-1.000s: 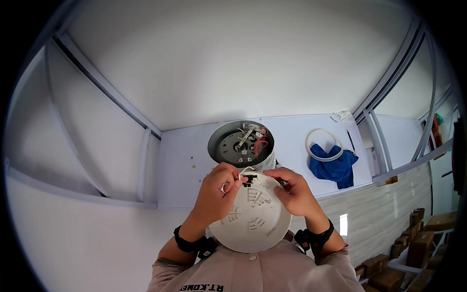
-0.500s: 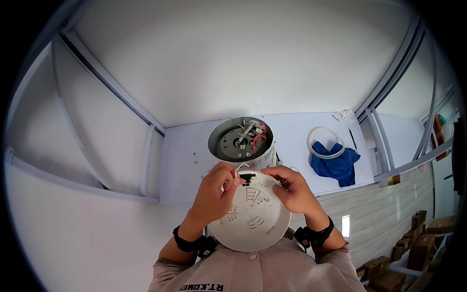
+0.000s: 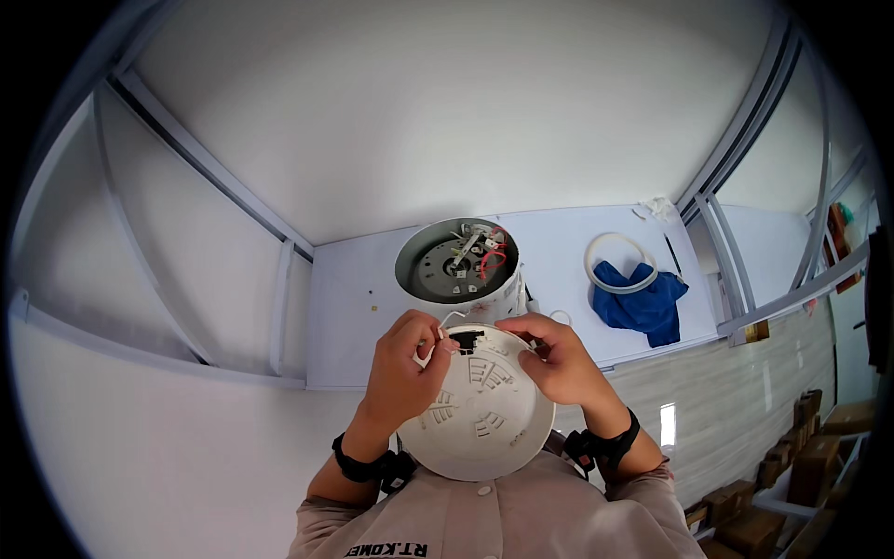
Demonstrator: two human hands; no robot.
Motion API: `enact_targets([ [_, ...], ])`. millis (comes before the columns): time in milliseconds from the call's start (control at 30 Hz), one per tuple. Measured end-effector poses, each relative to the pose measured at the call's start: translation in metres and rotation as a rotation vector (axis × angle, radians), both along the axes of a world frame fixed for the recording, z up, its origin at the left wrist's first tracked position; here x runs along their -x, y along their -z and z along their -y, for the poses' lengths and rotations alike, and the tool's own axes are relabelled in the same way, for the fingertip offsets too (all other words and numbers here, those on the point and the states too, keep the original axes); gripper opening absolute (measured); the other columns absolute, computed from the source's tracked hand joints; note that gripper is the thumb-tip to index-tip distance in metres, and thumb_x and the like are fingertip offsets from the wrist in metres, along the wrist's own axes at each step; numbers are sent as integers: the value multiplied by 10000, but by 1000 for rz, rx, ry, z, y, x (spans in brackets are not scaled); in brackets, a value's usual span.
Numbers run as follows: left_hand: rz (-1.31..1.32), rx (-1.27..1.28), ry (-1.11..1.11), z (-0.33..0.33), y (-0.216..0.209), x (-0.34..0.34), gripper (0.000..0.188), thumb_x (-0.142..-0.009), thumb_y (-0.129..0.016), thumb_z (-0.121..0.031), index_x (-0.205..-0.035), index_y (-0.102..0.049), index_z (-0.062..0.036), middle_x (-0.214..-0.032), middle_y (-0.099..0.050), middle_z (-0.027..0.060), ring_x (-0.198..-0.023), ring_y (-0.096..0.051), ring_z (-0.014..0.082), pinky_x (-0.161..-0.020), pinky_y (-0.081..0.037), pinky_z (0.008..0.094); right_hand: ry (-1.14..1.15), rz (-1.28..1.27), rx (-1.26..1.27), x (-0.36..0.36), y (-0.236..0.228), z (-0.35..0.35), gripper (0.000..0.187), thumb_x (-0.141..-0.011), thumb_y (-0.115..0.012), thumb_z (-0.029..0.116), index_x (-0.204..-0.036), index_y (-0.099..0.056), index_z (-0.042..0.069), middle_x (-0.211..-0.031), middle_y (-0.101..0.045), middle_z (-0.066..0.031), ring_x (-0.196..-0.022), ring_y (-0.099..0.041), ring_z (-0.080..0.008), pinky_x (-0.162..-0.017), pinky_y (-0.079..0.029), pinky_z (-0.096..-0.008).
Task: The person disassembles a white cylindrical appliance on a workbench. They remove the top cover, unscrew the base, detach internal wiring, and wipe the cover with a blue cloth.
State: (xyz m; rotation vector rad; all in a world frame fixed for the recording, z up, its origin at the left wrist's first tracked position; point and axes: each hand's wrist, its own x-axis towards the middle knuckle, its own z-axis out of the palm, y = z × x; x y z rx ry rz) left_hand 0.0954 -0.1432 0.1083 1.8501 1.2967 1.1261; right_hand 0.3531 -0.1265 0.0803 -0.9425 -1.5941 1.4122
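Note:
A round, off-white plastic base cover (image 3: 484, 419) with slotted vents is held tilted in front of my chest. My left hand (image 3: 407, 363) is closed at its upper left rim, thumb and fingers pinching a thin white bent piece (image 3: 453, 318) that may be a wire. Beside those fingertips, a black rectangular part (image 3: 466, 341) is set in the cover near the rim. My right hand (image 3: 559, 361) grips the upper right rim, thumb on the face and fingers behind. Just beyond stands an open round metal appliance body (image 3: 410, 270), with red wires (image 3: 492, 265) and metal brackets inside.
Right on the white table (image 3: 349, 345) lie a blue cloth (image 3: 643, 307), a pale ring (image 3: 596, 250) partly over it, a thin black tool (image 3: 672, 253) and crumpled white material (image 3: 657, 209). Metal frame posts (image 3: 722, 252) flank the table. Cardboard boxes (image 3: 750, 531) stand lower right.
The fingers of my left hand have shifted slightly left with the thin white piece. My right hand keeps its grip on the cover. The view has tilted a little.

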Motion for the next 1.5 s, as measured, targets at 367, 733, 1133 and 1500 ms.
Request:
enact_targets([
  [367,252,246,53,8,-2,0,428,-992,-705,40,-794,-351,-95,-1042,-701,120,-950,-753,166,-852,-598,306,-13,17,9,0,-2,3,510,-885,-560,-93,-1361,-698,25,-1282,-713,-144,-1110,-730,-228,-865,-600,-334],
  [733,5,166,101,8,0,1,453,-946,-764,16,-773,-354,-67,-874,-748,107,-819,-688,163,-803,-529,338,-47,67,31,3,-6,1,501,-937,-630,-96,-1416,-676,44,-1251,-702,-97,-1166,-675,-188,-969,-548,-326],
  [1133,-167,83,93,-3,-6,-11,366,-895,-819,-16,-778,-473,-38,-731,-622,64,-605,-499,197,-624,-457,365,-88,205,-312,5,-16,-8,580,-857,-769,-34,-1418,-670,72,-1363,-627,-168,-1219,-641,-340,-1040,-523,-401],
  [1500,-191,-129,141,-17,-2,-19,174,-865,-823,-47,-871,-653,-80,-622,-478,32,-570,-531,267,-748,-544,414,54,365,-797,18,-45,-11,432,-793,-799,18,-1210,-760,124,-1155,-672,-77,-1026,-649,-313,-882,-521,-434],
])
